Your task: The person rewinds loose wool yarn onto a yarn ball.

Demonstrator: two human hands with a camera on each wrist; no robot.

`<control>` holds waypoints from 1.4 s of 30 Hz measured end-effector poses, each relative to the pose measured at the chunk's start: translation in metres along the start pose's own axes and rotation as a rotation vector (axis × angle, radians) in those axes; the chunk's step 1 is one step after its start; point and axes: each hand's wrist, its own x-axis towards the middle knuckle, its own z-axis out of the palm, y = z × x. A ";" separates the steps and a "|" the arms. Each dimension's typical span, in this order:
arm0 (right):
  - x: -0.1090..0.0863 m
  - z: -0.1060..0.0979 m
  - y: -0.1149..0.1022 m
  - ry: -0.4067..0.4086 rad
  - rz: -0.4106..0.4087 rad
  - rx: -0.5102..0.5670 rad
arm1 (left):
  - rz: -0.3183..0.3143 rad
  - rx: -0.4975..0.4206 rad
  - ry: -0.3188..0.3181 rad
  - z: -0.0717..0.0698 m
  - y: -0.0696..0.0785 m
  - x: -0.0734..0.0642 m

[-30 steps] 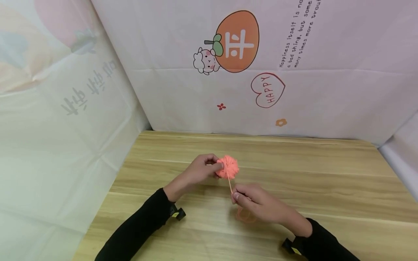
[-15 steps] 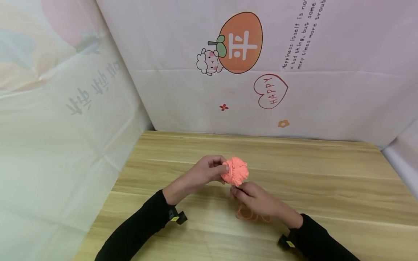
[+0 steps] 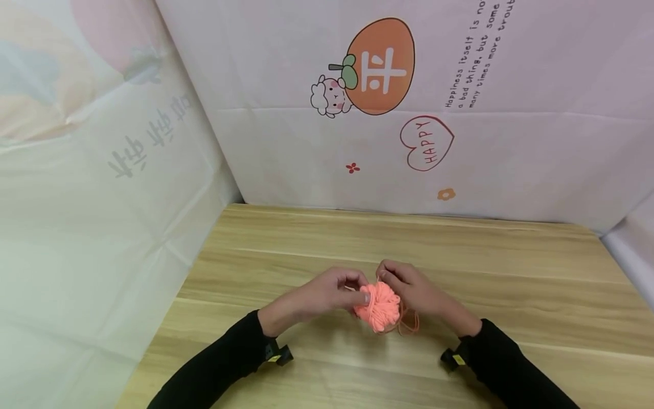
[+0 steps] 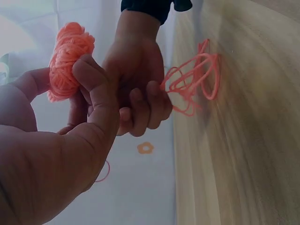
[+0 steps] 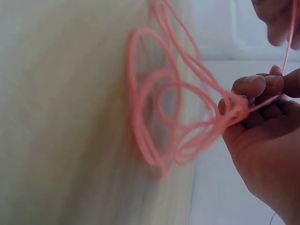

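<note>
A coral-pink ball of yarn (image 3: 383,308) is held above the table by my left hand (image 3: 327,295), thumb on its near side and fingers behind. Wraps of yarn cross round its middle. Just right of the ball, my right hand (image 3: 416,289) has its fingers curled round the loose yarn and pinches a strand near its fingertips. In the right wrist view that strand runs taut up toward the left hand. Slack loops of yarn (image 5: 173,117) dangle from the right palm toward the tabletop, and they also show in the left wrist view beside the curled fingers.
Under both hands lies a wood-grain table (image 3: 286,244). A white printed cloth (image 3: 286,153) rises behind its far edge, and another pale cloth (image 3: 168,284) hangs along the left side. Small black cameras sit at both wrists.
The ball has come nearer the body and slightly right with the left hand. My right hand has moved from below the ball up round to its far right side, carrying the strand.
</note>
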 end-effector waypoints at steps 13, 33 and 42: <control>0.003 -0.015 -0.020 0.008 -0.053 0.072 | -0.105 0.148 0.102 0.000 -0.023 0.002; -0.016 0.001 -0.071 0.012 -0.235 -0.046 | -0.120 0.153 0.329 -0.028 -0.037 0.013; -0.030 0.019 -0.052 -0.068 -0.193 0.027 | -0.061 -0.008 0.384 -0.040 -0.028 0.014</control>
